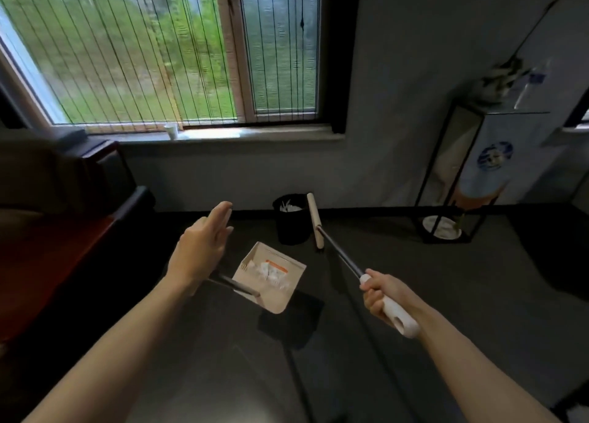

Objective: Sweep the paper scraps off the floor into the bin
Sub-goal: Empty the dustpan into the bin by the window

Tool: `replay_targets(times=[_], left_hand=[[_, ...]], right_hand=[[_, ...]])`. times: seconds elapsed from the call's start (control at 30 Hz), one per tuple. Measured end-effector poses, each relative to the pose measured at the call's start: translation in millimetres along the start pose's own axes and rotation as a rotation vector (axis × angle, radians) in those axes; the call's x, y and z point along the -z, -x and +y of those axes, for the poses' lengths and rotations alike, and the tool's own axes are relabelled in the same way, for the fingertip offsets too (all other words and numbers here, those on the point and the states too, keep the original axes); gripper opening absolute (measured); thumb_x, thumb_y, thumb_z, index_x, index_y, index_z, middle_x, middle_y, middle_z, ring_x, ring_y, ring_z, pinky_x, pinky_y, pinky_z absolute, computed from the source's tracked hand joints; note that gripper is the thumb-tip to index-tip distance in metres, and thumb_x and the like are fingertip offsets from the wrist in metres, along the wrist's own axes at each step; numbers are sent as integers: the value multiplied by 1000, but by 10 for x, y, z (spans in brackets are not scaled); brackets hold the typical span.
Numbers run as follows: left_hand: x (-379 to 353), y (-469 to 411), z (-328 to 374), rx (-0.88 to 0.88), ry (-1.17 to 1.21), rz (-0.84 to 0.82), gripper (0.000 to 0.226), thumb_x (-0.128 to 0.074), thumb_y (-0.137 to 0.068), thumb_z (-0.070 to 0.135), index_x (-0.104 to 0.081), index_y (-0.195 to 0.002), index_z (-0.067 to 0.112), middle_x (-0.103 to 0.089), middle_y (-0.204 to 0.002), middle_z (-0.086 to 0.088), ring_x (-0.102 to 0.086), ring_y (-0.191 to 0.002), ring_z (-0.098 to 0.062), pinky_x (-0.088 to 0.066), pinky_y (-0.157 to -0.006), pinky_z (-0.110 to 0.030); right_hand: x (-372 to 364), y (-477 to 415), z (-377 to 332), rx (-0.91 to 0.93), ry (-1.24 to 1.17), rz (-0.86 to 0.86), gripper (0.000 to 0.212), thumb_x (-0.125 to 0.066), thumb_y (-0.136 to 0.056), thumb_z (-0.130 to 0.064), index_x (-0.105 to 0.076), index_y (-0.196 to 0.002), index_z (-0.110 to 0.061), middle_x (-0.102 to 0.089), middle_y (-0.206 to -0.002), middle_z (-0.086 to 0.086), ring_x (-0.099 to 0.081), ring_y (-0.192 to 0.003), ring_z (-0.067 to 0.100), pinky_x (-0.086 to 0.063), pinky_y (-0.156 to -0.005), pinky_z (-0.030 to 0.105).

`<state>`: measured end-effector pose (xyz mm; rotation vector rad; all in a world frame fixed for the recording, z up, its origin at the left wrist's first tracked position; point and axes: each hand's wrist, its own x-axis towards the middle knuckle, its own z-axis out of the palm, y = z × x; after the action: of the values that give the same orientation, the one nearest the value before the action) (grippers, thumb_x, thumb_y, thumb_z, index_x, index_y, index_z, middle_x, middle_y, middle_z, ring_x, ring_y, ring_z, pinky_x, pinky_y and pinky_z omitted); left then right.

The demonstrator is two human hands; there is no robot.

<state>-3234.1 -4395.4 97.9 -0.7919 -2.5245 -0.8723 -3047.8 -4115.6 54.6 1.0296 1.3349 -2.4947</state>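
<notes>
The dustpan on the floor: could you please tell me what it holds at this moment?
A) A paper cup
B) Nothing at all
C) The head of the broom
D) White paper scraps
D: a heap of white paper scraps lies inside the dustpan, while the broom has its head over by the bin, outside the pan.

One wide-angle view from the person's head, looking forward and down. Both forearms enter at the near edge, close to the lens: the left hand [200,250] left of centre, the right hand [382,295] with the broom [341,252] to its right. The floor [446,279] fills the near half. Farther off the bin [291,221] stands by the wall, and the window [143,55] lies far left, its lines bowed.
</notes>
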Motion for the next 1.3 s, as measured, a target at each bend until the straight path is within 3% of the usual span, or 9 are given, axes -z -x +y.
replay_targets(times=[0.33,0.53,0.83,0.97,1.03,1.1,1.17,1.23,1.3], left_hand=[[-740,-2409,-821,-289,-136,-131,47,-48,-96,25,-30,-140,27,-60,-100,-17,-63,-78,-33,-55,-67,-47],[-1170,-3499,-906,-365,-241,-240,49,-41,-98,31,-27,-145,27,-55,-110,-17,-62,-84,-41,-51,-70,-47],[-2047,-4156,-861,-748,-508,-462,64,-50,-95,23,-11,-146,29,-49,-125,-15,-64,-91,-31,-52,-62,-35],[-2566,-4023,-845,-840,-594,-680,64,-37,-99,15,-1,-150,31,-37,-138,-12,-54,-115,-30,-49,-85,-36],[-2802,-4003,-864,-839,-574,-751,66,-35,-99,13,4,-149,33,-33,-140,-10,-51,-118,-28,-47,-88,-36],[-2998,-4000,-917,-857,-544,-822,61,-33,-101,23,5,-147,38,-34,-136,-8,-51,-115,-24,-47,-85,-34],[-3103,-4004,-949,-853,-464,-888,51,-19,-98,49,4,-143,46,-38,-127,-3,-52,-107,-17,-46,-78,-29],[-3155,-3960,-936,-769,-367,-977,56,1,-81,66,11,-136,59,-41,-116,3,-53,-94,-12,-44,-72,-26],[-3225,-3933,-923,-632,-283,-1056,53,0,-77,71,24,-124,67,-42,-111,5,-55,-85,-13,-48,-74,-29]], right_hand=[[-519,-1567,-989,50,-134,129,59,-39,-94,6,-27,-145,-22,-38,-50,0,-38,-30,4,-31,-26,13],[-698,-2092,-1407,63,-195,185,65,-39,-93,6,-24,-148,-25,-38,-44,-1,-37,-29,4,-31,-26,14],[-592,-2633,-1979,55,-230,234,68,-39,-93,8,-26,-147,-31,-37,-51,2,-37,-28,5,-30,-25,14],[-536,-2847,-2211,52,-258,191,68,-40,-93,7,-24,-147,-30,-41,-47,2,-40,-28,6,-33,-26,15],[-541,-2942,-2341,54,-251,180,68,-41,-93,6,-24,-147,-30,-42,-47,1,-40,-29,5,-33,-26,15],[-541,-3025,-2440,73,-232,161,67,-42,-92,6,-25,-147,-29,-43,-50,1,-41,-31,5,-34,-27,15],[-551,-3090,-2501,86,-211,152,67,-44,-92,6,-27,-146,-29,-44,-55,1,-42,-34,4,-34,-29,14],[-575,-3149,-2546,97,-213,139,66,-44,-92,6,-28,-146,-30,-44,-57,1,-41,-34,3,-34,-30,14],[-596,-3212,-2580,95,-215,131,66,-43,-92,6,-28,-146,-31,-41,-57,2,-39,-33,3,-33,-29,15]])
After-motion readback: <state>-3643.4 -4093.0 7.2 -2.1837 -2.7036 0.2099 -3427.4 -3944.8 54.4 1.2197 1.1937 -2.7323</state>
